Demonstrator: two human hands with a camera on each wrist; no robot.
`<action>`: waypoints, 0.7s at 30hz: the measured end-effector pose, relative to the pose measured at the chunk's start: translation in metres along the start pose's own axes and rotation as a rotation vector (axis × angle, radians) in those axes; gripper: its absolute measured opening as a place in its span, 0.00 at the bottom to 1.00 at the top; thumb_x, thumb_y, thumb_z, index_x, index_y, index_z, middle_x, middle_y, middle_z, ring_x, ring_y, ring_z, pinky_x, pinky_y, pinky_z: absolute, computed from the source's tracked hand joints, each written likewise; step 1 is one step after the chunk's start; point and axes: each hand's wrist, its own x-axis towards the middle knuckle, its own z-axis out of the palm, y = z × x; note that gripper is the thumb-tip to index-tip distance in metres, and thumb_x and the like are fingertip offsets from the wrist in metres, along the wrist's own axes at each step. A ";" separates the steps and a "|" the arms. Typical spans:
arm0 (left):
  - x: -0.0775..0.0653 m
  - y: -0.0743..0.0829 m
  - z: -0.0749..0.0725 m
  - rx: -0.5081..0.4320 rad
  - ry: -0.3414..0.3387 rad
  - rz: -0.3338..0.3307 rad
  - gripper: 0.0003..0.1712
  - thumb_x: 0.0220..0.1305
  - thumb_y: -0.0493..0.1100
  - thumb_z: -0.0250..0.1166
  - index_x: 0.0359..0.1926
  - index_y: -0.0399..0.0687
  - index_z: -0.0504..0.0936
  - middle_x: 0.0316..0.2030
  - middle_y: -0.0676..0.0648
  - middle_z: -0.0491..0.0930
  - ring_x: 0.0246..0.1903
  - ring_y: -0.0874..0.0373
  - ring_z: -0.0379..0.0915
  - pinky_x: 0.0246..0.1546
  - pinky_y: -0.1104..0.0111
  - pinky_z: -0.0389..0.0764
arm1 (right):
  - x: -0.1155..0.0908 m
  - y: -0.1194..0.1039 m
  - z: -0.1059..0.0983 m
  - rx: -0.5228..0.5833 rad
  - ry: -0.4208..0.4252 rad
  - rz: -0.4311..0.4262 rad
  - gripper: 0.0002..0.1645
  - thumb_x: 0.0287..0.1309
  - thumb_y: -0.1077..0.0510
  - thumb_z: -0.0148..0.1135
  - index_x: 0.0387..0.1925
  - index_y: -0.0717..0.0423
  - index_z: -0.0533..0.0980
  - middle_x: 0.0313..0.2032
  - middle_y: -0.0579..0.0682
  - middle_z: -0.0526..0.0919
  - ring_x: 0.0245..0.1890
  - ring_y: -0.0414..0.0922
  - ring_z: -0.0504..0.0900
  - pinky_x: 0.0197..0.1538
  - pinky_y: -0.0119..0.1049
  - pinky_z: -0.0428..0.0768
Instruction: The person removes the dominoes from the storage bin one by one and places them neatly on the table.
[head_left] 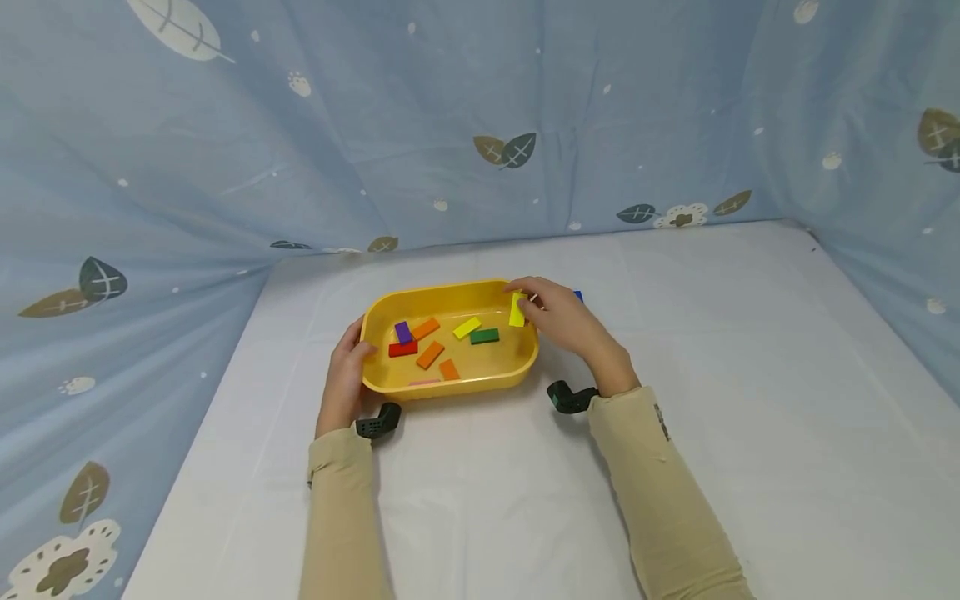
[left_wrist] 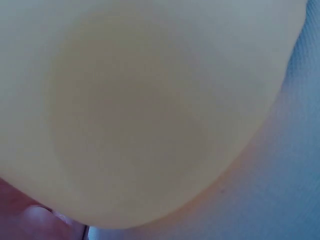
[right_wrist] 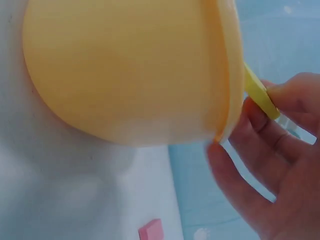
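A yellow oval tray [head_left: 450,383] stands on the white table and holds several flat coloured blocks: purple, red, orange, yellow, green and pink. My left hand [head_left: 347,367] grips the tray's left rim, thumb over the edge. My right hand [head_left: 558,317] pinches a yellow block [head_left: 517,309] just over the tray's right rim. In the right wrist view the yellow block [right_wrist: 260,92] sticks out from my fingers [right_wrist: 280,125] beside the tray wall [right_wrist: 130,70]. The left wrist view is filled by the blurred tray wall [left_wrist: 150,110].
A blue block [head_left: 578,295] peeks out behind my right hand. A pink block [right_wrist: 151,231] lies on the table near the tray. The white table [head_left: 750,417] is walled by a blue leaf-print curtain [head_left: 480,125] behind and at both sides.
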 end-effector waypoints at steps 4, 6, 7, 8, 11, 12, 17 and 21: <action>-0.001 0.003 0.001 0.004 0.004 -0.014 0.32 0.58 0.36 0.44 0.65 0.58 0.59 0.64 0.53 0.55 0.58 0.54 0.57 0.56 0.62 0.63 | 0.000 0.005 -0.006 -0.016 0.081 0.006 0.19 0.61 0.55 0.49 0.55 0.45 0.68 0.39 0.44 0.73 0.34 0.46 0.73 0.36 0.36 0.73; -0.004 0.006 0.002 0.000 0.002 -0.021 0.32 0.58 0.36 0.44 0.65 0.57 0.59 0.64 0.53 0.55 0.58 0.54 0.56 0.57 0.62 0.63 | 0.000 0.010 -0.008 0.038 0.123 0.025 0.19 0.60 0.54 0.50 0.54 0.44 0.68 0.39 0.45 0.73 0.34 0.49 0.75 0.36 0.36 0.74; -0.005 0.009 0.003 -0.001 0.001 -0.022 0.32 0.57 0.35 0.44 0.65 0.57 0.59 0.64 0.53 0.55 0.59 0.54 0.56 0.57 0.62 0.62 | 0.000 0.013 -0.009 0.077 0.149 0.042 0.19 0.59 0.52 0.51 0.54 0.43 0.68 0.38 0.44 0.73 0.35 0.49 0.75 0.36 0.37 0.74; -0.007 0.011 0.004 -0.003 -0.001 -0.022 0.33 0.57 0.35 0.44 0.65 0.56 0.59 0.64 0.52 0.54 0.59 0.53 0.55 0.57 0.61 0.62 | 0.000 0.016 -0.010 0.128 0.178 0.054 0.19 0.59 0.51 0.52 0.53 0.43 0.69 0.38 0.45 0.74 0.35 0.51 0.76 0.36 0.38 0.75; -0.012 0.017 0.006 -0.002 -0.011 -0.020 0.33 0.57 0.35 0.44 0.66 0.54 0.57 0.65 0.50 0.53 0.59 0.51 0.54 0.58 0.60 0.60 | 0.000 0.025 -0.013 0.297 0.283 0.084 0.20 0.56 0.48 0.55 0.51 0.45 0.71 0.38 0.46 0.75 0.36 0.52 0.77 0.37 0.43 0.78; -0.014 0.019 0.007 0.001 -0.013 -0.019 0.33 0.57 0.35 0.44 0.66 0.53 0.57 0.65 0.50 0.53 0.60 0.51 0.54 0.58 0.59 0.60 | 0.000 0.028 -0.014 0.339 0.319 0.089 0.20 0.55 0.47 0.56 0.50 0.46 0.72 0.38 0.46 0.75 0.35 0.52 0.77 0.38 0.43 0.78; -0.014 0.019 0.007 -0.006 -0.012 -0.028 0.33 0.57 0.34 0.43 0.66 0.53 0.57 0.65 0.50 0.53 0.59 0.50 0.54 0.58 0.59 0.60 | -0.001 0.047 -0.017 0.422 0.444 0.154 0.19 0.57 0.46 0.53 0.48 0.47 0.73 0.41 0.48 0.75 0.33 0.49 0.78 0.36 0.40 0.79; -0.008 0.012 0.004 -0.014 0.001 -0.031 0.33 0.57 0.35 0.43 0.65 0.56 0.58 0.64 0.52 0.54 0.59 0.53 0.55 0.58 0.61 0.61 | -0.003 0.065 -0.019 0.444 0.434 0.242 0.19 0.59 0.47 0.50 0.50 0.47 0.72 0.43 0.49 0.74 0.33 0.51 0.77 0.29 0.36 0.79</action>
